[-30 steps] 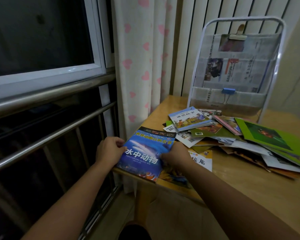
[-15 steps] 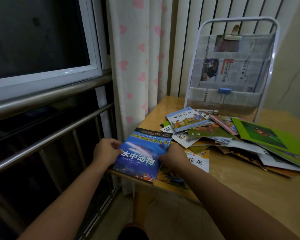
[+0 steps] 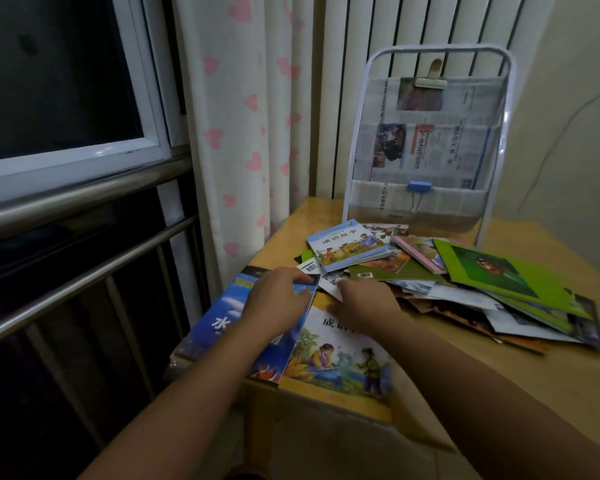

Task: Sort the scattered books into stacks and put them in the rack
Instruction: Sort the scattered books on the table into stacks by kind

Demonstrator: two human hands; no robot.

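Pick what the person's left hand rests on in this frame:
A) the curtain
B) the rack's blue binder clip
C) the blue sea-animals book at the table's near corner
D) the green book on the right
C: the left hand lies on the blue sea-animals book, far from the green book, clip and curtain.

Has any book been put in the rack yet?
No: the rack holds only clipped newspaper, and the books lie scattered on the table.
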